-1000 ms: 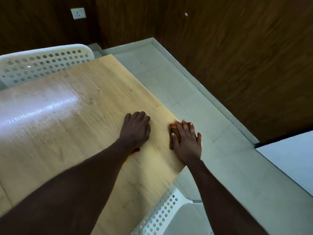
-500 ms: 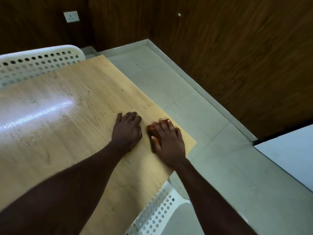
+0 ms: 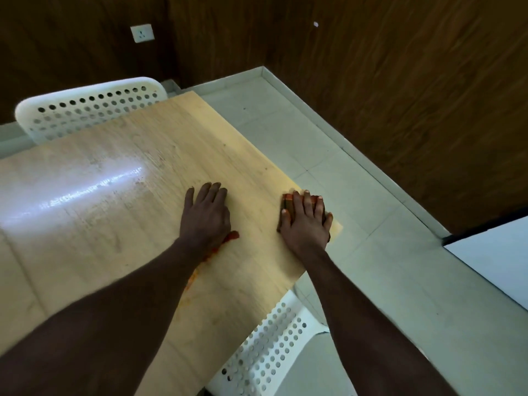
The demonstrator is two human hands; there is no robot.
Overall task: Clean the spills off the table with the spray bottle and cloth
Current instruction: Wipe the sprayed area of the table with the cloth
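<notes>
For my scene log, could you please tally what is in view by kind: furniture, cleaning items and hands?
Tables: 1, the wooden table
Chairs: 2, far chair and near chair
Cloths: 1, the orange cloth under the right hand
Spray bottles: 0 in view
Hands: 2, with the left hand flat on the table
Total: 6

Bare table (image 3: 120, 201) leftward; chairs (image 3: 85, 110) beyond — far, near edges

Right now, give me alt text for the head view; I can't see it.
The right hand presses a reddish-brown cloth flat near the wooden table's right edge. The left hand lies flat beside an orange-red spill. White perforated chairs stand at the far and near sides.
</notes>
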